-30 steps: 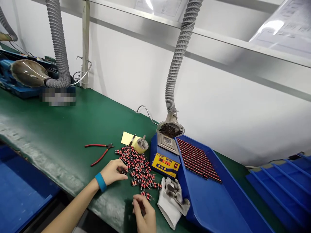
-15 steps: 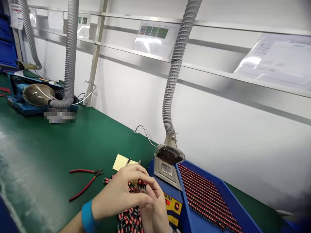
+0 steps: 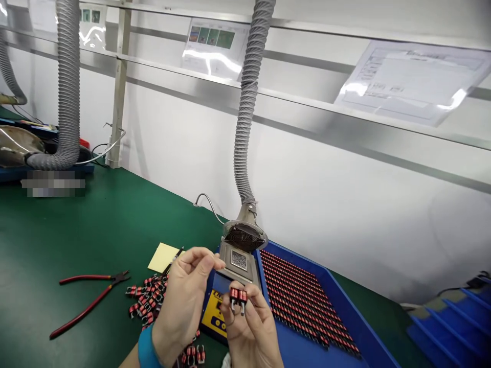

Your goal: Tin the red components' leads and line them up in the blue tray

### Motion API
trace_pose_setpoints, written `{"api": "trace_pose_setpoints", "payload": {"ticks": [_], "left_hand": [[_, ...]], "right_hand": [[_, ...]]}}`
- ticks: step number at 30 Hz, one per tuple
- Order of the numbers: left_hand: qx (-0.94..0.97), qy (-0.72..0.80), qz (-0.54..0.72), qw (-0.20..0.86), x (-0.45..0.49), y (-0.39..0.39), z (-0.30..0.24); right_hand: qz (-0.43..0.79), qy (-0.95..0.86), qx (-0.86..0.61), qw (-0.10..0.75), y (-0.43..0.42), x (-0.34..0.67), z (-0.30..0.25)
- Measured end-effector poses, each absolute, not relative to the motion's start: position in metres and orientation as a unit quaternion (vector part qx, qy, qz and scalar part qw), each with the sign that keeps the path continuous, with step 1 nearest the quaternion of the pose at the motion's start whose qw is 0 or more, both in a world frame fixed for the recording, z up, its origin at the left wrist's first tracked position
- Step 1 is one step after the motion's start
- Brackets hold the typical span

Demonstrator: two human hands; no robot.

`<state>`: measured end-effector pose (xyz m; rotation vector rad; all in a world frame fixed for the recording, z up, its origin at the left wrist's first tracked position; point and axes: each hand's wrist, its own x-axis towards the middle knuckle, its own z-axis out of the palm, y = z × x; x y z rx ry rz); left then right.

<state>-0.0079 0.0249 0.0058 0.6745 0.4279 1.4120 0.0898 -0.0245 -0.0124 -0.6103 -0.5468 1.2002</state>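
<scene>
My right hand point(image 3: 253, 327) holds a small red-wound coil point(image 3: 238, 295) between thumb and fingers, with its two pale leads pointing down. The coil is in front of the blue machine with a yellow panel point(image 3: 214, 313). To its upper left, my left hand point(image 3: 187, 296), with a blue band at the wrist, is raised with thumb and fingertips pressed together. I cannot make out whether anything is pinched there. A pile of similar red and black coils point(image 3: 148, 299) lies left of and below my left hand, which partly hides it.
Red-handled cutters point(image 3: 90, 301) lie on the green table point(image 3: 99, 225) beside a yellow note pad point(image 3: 163, 257) with a pen. A fume hose point(image 3: 245, 117) hangs over the machine's metal plate point(image 3: 238, 259). On the right stands a blue tray point(image 3: 356, 312) with rows of coils.
My hands have moved apart; both were together around the coil before. Now only my right hand has it, and the left is lifted up and left. The view has turned to the right.
</scene>
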Motion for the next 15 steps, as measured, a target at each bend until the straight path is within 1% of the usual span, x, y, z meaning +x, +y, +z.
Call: {"api": "trace_pose_setpoints", "payload": {"ticks": [2, 5, 7, 10, 12, 13, 15], "left_hand": [[0.377, 0.211, 0.601, 0.673, -0.014, 0.025, 0.005], [0.548, 0.213, 0.463, 0.664, -0.021, 0.022, -0.002], [0.604, 0.229, 0.407, 0.646, -0.022, 0.019, -0.008], [0.591, 0.223, 0.412, 0.657, -0.022, 0.016, -0.012], [0.561, 0.179, 0.395, 0.705, -0.023, 0.016, -0.010], [0.547, 0.156, 0.376, 0.732, -0.024, 0.017, -0.007], [0.528, 0.122, 0.334, 0.771, -0.027, 0.018, -0.002]], "right_hand": [[0.553, -0.235, -0.275, 0.750, -0.025, 0.091, -0.013], [0.553, -0.219, -0.286, 0.751, -0.024, 0.090, -0.018], [0.530, -0.237, -0.310, 0.753, -0.023, 0.089, -0.022], [0.435, -0.309, -0.355, 0.768, -0.024, 0.094, -0.024], [0.394, -0.348, -0.384, 0.759, -0.028, 0.103, -0.022], [0.395, -0.366, -0.397, 0.743, -0.030, 0.108, -0.020], [0.431, -0.424, -0.409, 0.684, -0.035, 0.120, -0.018]]}}
